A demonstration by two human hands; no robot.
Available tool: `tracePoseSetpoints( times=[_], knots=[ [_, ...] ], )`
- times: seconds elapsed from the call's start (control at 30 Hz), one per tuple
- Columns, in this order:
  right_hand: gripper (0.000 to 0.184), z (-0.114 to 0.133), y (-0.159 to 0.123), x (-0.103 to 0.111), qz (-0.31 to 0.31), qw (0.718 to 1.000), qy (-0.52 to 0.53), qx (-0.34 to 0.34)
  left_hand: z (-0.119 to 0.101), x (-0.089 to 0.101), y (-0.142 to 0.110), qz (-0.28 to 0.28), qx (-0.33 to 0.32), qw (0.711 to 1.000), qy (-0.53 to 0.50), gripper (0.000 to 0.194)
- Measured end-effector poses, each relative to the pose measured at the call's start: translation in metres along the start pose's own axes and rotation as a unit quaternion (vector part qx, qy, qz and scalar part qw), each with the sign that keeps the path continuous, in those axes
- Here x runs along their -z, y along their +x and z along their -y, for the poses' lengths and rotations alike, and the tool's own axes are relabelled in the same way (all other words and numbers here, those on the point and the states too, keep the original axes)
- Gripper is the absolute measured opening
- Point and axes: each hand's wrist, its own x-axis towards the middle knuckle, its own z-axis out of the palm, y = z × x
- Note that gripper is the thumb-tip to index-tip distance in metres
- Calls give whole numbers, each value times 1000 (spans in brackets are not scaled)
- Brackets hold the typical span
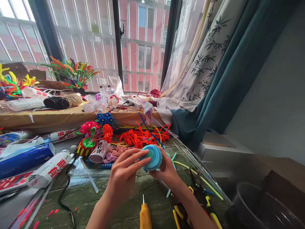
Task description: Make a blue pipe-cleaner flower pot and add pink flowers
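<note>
Both hands are around a light-blue round coil, apparently wound from fuzzy pipe cleaner, held above the work table. My right hand grips it from the right and below, with part of the fingers hidden behind it. From the left, my left hand lays its fingers against the coil's face and edge; its thumb is hidden. Below the hands lies a screwdriver-like tool with a yellow handle. Yellow-and-black pliers lie partly behind my right forearm.
Orange-red pipe-cleaner pieces and a striped pot lie beyond the hands. To the left are a labelled plastic bottle, a blue packet and a black cable. A clear plastic tub stands at the lower right.
</note>
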Motion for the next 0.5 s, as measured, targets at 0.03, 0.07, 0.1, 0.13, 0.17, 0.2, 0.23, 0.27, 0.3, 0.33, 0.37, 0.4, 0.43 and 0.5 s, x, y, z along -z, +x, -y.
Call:
tracePoseSetpoints(
  times=[0.03,0.07,0.1,0.13,0.17,0.2,0.23,0.27,0.3,0.33,0.37,0.4,0.43,0.5],
  knots=[
    [76,-1,0,0,4,1000,-2,0,0,-1,0,-1,-5,1000,-10,40],
    [77,-1,0,0,8,1000,-3,1,0,-1,0,-5,-7,1000,-21,38],
    [77,-1,0,0,12,1000,-4,1,-1,-2,0,-11,-4,999,-31,37],
    [77,0,0,0,16,1000,-4,2,-2,-3,0,-21,8,999,-43,36],
    [76,1,1,0,20,1000,-2,4,-4,-4,1,-36,29,997,-55,35],
    [76,2,1,-1,23,1000,-2,6,-5,-4,1,-55,62,994,-69,35],
    [76,4,1,-1,25,1000,-3,8,-6,-5,1,-78,100,988,-84,36],
    [77,6,1,-2,27,1000,-7,9,-7,-5,2,-99,137,981,-97,37],
    [77,7,1,-2,29,999,-12,8,-8,-5,2,-117,167,973,-107,39],
    [78,9,1,-3,29,999,-18,5,-9,-5,2,-130,186,967,-114,40],
    [78,10,1,-3,30,999,-23,2,-9,-5,3,-138,194,964,-118,41],
    [79,10,1,-3,32,999,-25,2,-10,-5,3,-142,193,963,-120,41],
    [79,10,1,-3,35,999,-25,3,-10,-5,3,-143,187,964,-121,40],
    [79,10,1,-3,42,999,-20,5,-11,-4,3,-141,169,968,-123,37]
  ],
)
